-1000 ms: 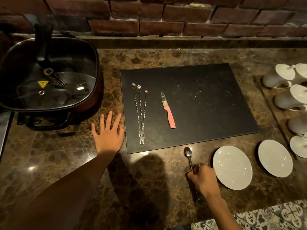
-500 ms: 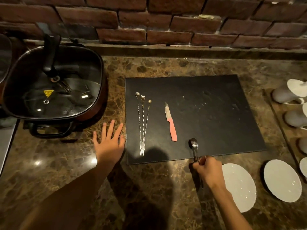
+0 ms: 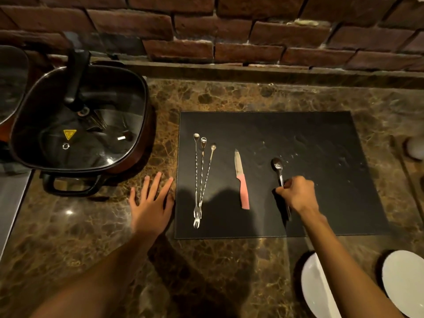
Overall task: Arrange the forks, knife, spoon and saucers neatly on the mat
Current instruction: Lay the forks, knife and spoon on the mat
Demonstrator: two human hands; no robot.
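Observation:
A black mat [image 3: 298,134] lies on the marble counter. Three thin twisted forks [image 3: 201,177] lie side by side at its left, tines toward me. To their right lies a knife [image 3: 241,180] with a pink handle, its blade pointing away. My right hand [image 3: 297,193] is shut on the handle of a metal spoon [image 3: 277,166], whose bowl points away over the mat, right of the knife. My left hand [image 3: 150,204] rests flat and open on the counter just left of the mat. Two white saucers [image 3: 315,288] [image 3: 405,278] sit on the counter at the lower right, off the mat.
A black electric pan with a glass lid [image 3: 78,125] stands at the left. A brick wall [image 3: 229,31] backs the counter. A white cup [image 3: 416,148] shows at the right edge on a wooden tray.
My right hand has carried the spoon from the counter in front of the mat up onto the mat, right of the knife. My view has shifted, with the saucers now lower right.

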